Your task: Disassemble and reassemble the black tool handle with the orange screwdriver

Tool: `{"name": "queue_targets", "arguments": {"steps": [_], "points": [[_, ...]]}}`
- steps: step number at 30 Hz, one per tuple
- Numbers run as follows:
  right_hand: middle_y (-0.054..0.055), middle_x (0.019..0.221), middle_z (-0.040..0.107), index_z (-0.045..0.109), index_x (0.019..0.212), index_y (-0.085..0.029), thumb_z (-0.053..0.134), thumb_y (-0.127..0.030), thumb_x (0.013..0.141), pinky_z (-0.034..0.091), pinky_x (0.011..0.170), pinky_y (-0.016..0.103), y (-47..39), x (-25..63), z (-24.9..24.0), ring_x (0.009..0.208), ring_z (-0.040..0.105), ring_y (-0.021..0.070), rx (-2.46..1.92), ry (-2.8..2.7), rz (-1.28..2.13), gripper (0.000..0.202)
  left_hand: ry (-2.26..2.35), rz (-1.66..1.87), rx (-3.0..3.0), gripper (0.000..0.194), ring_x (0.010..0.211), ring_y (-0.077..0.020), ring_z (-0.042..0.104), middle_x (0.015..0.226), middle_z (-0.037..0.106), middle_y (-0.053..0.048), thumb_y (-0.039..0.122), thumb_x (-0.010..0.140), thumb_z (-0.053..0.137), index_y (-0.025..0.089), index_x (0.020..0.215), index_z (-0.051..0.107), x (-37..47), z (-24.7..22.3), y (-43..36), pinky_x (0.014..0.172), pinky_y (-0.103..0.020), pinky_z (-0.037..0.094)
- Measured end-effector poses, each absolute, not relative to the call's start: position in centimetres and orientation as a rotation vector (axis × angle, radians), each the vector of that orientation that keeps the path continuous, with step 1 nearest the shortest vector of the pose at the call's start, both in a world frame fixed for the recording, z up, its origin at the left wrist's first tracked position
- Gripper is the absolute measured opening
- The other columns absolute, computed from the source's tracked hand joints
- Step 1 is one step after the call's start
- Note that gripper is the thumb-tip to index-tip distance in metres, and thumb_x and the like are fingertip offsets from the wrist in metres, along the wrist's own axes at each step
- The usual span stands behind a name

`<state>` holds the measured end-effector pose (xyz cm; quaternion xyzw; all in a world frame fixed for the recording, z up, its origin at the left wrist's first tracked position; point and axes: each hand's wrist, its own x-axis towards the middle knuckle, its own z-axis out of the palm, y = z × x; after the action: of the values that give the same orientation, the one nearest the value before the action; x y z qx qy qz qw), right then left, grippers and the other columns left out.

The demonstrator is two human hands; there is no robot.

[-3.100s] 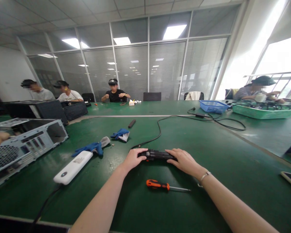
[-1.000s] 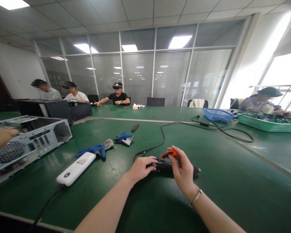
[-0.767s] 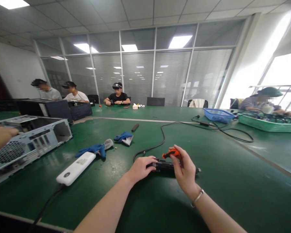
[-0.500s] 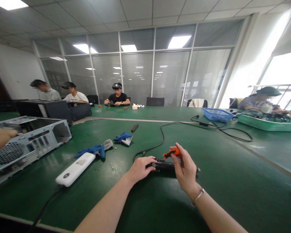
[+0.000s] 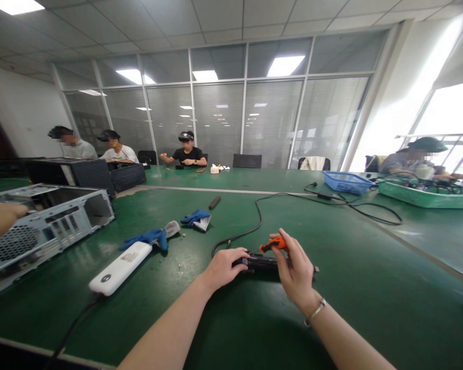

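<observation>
A long black device lies across the green table in front of me, and I cannot make out its exact kind. My left hand grips its left end, with thumb and fingers around it. Above the device, my right hand holds a screwdriver with an orange and black handle between thumb and fingers. The screwdriver's shaft and tip are hard to see. A small metal-coloured end sticks out at the device's right, past my right hand.
A white power bank with a cable and blue-grey gloves lie left. Beyond is a metal computer case with another person's hand over it. A black cable runs toward blue and green baskets. Co-workers sit around.
My hands stay almost in place, with the right hand and screwdriver shifting very slightly. Across the table, a co-worker has raised a hand holding something orange out to the side.
</observation>
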<state>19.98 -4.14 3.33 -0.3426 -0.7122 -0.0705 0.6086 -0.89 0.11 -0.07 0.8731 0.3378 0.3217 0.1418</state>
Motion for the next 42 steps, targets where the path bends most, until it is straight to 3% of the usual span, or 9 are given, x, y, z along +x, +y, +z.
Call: {"name": "queue_targets", "arguments": {"steps": [13, 21, 42], "points": [[0.009, 0.107, 0.063, 0.035, 0.141, -0.026, 0.046, -0.017, 0.092, 0.054, 0.079, 0.037, -4.03, 20.21, 3.23, 0.09, 0.063, 0.0197, -0.834, -1.647, -0.139, 0.051, 0.968, 0.914, 2.521, 0.03, 0.114, -0.0204, 0.059, 0.123, 0.063, -0.005, 0.019, 0.081, 0.066, 0.022, 0.111, 0.064, -0.89, 0.2, -0.09, 0.102, -0.032, 0.041], [0.008, 0.107, 0.064, 0.044, 0.134, -0.027, 0.048, -0.018, 0.091, 0.054, 0.081, 0.038, -3.95, 20.25, 3.07, 0.091, 0.064, 0.0203, -0.825, -1.569, -0.164, 0.044, 0.971, 0.914, 2.524, 0.03, 0.115, -0.0207, 0.059, 0.122, 0.064, -0.006, 0.021, 0.082, 0.065, 0.021, 0.112, 0.064, -0.85, 0.12, -0.03, 0.103, -0.033, 0.041], [0.008, 0.108, 0.063, 0.044, 0.134, -0.026, 0.049, -0.016, 0.091, 0.054, 0.08, 0.037, -3.81, 20.45, 3.05, 0.092, 0.063, 0.0199, -0.812, -1.626, -0.131, 0.044, 0.972, 0.922, 2.531, 0.03, 0.112, -0.0208, 0.06, 0.123, 0.063, -0.006, 0.02, 0.081, 0.067, 0.02, 0.111, 0.064, -0.86, 0.16, -0.1, 0.101, -0.031, 0.042]]}}
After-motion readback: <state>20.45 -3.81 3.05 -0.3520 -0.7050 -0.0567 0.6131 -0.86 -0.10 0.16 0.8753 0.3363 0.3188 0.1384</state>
